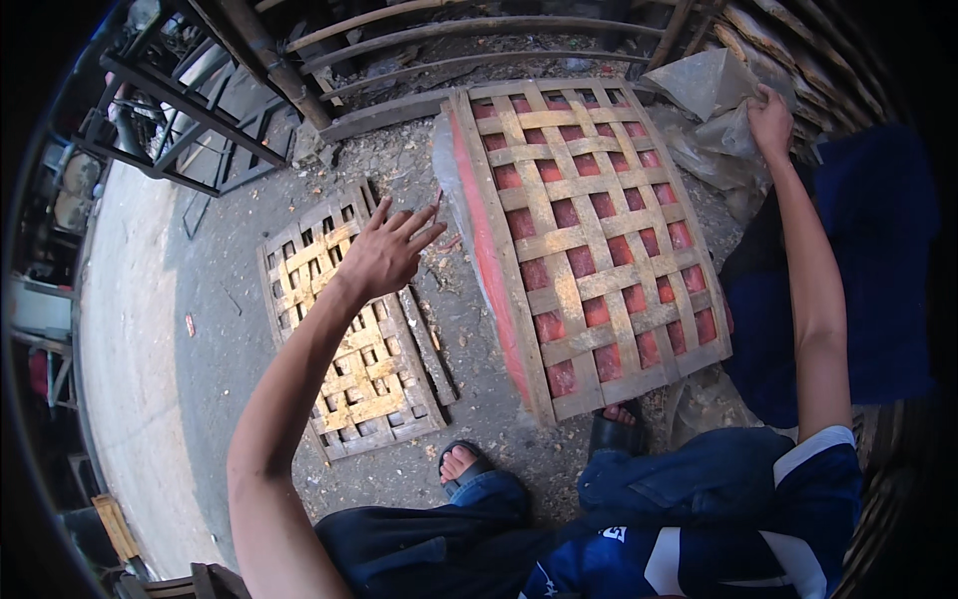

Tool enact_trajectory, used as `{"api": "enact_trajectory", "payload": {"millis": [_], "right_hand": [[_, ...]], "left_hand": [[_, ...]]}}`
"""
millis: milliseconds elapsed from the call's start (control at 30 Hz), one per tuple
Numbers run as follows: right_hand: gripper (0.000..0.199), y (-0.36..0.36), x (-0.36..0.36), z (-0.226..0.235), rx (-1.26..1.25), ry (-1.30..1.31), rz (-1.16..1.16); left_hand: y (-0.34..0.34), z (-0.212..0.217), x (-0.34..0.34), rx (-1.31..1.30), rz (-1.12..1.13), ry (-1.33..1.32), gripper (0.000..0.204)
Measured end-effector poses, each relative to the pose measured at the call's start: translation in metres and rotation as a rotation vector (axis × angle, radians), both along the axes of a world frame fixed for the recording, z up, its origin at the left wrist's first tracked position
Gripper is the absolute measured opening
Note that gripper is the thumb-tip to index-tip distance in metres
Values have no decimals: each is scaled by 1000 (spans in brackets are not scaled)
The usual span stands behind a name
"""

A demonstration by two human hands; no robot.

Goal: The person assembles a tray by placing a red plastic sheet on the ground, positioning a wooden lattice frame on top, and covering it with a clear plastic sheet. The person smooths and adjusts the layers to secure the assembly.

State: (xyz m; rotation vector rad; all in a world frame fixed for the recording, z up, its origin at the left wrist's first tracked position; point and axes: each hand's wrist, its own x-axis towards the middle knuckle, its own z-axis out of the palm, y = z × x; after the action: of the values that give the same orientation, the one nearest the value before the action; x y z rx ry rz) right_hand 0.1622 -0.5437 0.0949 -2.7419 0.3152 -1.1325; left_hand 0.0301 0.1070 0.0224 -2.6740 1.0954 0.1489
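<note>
A large woven lattice panel of flat wooden strips lies in front of me over a red mass with clear plastic sheeting along its left edge. My right hand is closed on a crumpled, translucent plastic sheet at the panel's upper right. My left hand hovers empty, fingers spread, left of that panel. Below it, partly hidden by my forearm, a smaller woven lattice panel lies on the ground. A narrow wooden stick rests along the smaller panel's right side.
A wooden rail fence runs along the far side. Dark metal frames stand at the far left. Rough boards are stacked at the upper right, with dark blue cloth nearer me. Debris litters the grey ground.
</note>
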Motion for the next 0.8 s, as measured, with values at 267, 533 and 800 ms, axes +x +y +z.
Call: {"api": "enact_trajectory", "payload": {"millis": [267,533,800], "right_hand": [[44,66,-2,95,183,-258,129],[30,199,-36,140,746,82,859],[30,250,-68,116,1416,461,983]], "left_hand": [[-24,28,4,-503,113,-107,71],[-66,72,21,-1085,303,-112,95],[-52,93,31,-1673,634,453,77]]}}
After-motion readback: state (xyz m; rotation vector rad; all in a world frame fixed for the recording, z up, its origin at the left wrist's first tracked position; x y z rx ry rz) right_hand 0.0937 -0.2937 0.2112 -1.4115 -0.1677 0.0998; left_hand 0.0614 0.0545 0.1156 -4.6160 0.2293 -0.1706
